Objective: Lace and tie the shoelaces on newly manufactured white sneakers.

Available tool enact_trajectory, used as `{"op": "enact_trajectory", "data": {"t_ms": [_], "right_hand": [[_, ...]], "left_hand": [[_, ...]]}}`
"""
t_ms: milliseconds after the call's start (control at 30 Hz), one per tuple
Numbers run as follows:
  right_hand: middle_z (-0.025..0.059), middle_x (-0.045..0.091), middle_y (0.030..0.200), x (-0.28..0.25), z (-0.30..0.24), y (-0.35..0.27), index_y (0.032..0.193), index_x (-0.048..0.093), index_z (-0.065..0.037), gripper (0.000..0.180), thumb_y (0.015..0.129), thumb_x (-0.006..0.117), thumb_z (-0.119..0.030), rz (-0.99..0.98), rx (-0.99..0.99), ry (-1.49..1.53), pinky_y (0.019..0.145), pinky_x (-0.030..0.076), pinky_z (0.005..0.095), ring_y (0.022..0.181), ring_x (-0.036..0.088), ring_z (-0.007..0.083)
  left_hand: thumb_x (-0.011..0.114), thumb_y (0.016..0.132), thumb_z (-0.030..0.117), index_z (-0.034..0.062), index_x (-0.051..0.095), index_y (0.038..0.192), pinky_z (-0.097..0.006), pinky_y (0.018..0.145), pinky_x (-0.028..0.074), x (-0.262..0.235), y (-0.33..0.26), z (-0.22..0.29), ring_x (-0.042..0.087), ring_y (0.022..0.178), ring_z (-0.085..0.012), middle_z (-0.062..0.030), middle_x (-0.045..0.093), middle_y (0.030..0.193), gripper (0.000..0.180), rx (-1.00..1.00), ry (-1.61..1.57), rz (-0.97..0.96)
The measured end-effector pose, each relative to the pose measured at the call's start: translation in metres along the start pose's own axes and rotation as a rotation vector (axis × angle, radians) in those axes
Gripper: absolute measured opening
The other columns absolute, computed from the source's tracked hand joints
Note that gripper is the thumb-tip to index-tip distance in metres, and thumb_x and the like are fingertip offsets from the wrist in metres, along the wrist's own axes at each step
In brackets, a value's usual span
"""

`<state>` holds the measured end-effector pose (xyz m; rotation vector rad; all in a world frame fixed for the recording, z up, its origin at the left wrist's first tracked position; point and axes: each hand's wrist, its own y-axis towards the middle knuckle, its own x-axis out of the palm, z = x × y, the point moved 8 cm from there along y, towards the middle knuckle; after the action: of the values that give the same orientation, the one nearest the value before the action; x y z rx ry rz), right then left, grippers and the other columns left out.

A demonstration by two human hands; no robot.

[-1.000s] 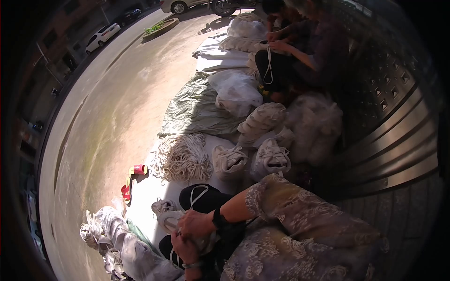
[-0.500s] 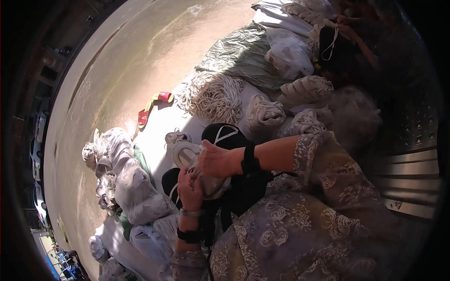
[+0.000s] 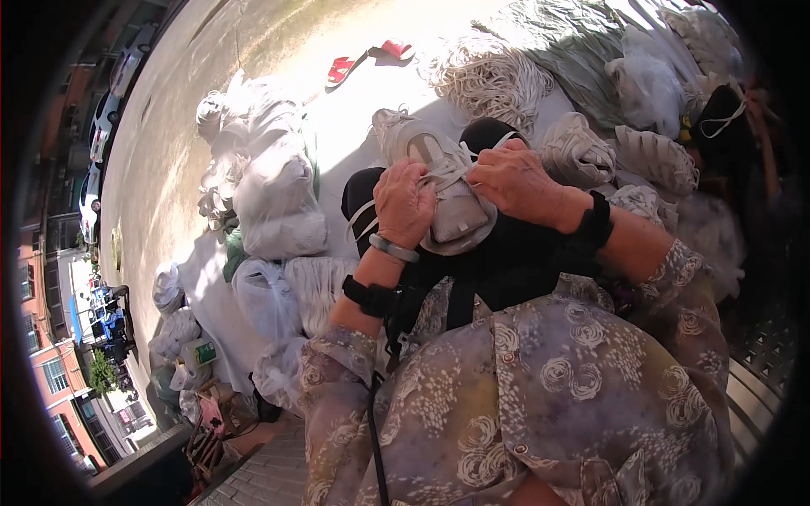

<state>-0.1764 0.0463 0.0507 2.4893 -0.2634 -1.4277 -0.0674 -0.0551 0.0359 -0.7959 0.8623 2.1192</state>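
Head view, frame centre: left hand (image 3: pixel 405 202) and right hand (image 3: pixel 516 181) both clamped on a white sneaker (image 3: pixel 439 181) resting on the lap, fingers at its laces (image 3: pixel 447 173); lacing probably goes best with the shoe pinned steady and each lace drawn evenly.

A white sheet (image 3: pixel 354 126) is spread on the pavement (image 3: pixel 169 143). On it are piled white bags (image 3: pixel 278 202), loose laces (image 3: pixel 494 80) and white sneakers (image 3: pixel 578 152); red sandals (image 3: pixel 342 69) lie at its far edge.
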Motion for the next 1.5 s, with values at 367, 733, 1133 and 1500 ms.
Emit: {"op": "enact_trajectory", "data": {"t_ms": [367,733,1133,1500], "right_hand": [[0.0099,0.055,0.078,0.02,-0.017,0.013,0.078,0.056,-0.007,0.008,0.07,0.056,-0.007,-0.304,-0.017,-0.211,0.072,0.033,0.0389,0.074,0.056,0.0244],[0.012,0.055,0.082,-0.074,0.116,-0.136,0.076,0.052,-0.006,0.007,0.078,0.057,-0.011,-0.198,0.575,-0.291,0.07,0.032,0.041,0.079,0.054,0.0311],[0.0063,0.061,0.08,0.025,0.03,-0.013,0.083,0.059,-0.011,0.026,0.077,0.06,-0.036,-0.143,0.24,0.055,0.078,0.034,0.0403,0.08,0.06,0.024],[0.0148,0.064,0.076,0.022,0.022,-0.007,0.076,0.064,-0.005,0.025,0.074,0.059,-0.029,0.019,0.214,0.279,0.067,0.049,0.0406,0.079,0.063,0.0323]], "left_hand": [[0.055,0.069,0.009,0.0093,0.057,0.092,-0.042,0.086,0.037,0.015,0.006,0.007,0.054,0.093,-0.0287,-0.0099,0.056,0.093,0.023,0.129,0.373,-0.129],[0.055,0.068,0.004,0.008,0.059,0.083,-0.04,0.076,0.041,0.012,0.017,0.025,0.052,0.091,-0.0302,-0.0108,0.055,0.098,0.017,0.194,0.178,-0.124],[0.052,0.068,0.001,0.002,0.057,0.086,-0.041,0.058,0.04,0.021,0.009,0.013,0.052,0.061,-0.0332,-0.0121,0.052,0.065,0.018,0.479,0.565,-0.267],[0.04,0.091,0.01,-0.0007,0.056,0.112,-0.025,0.061,0.052,-0.099,0.005,-0.073,0.061,0.069,-0.0181,-0.0121,0.062,0.087,0.029,-0.276,0.005,0.337]]}}
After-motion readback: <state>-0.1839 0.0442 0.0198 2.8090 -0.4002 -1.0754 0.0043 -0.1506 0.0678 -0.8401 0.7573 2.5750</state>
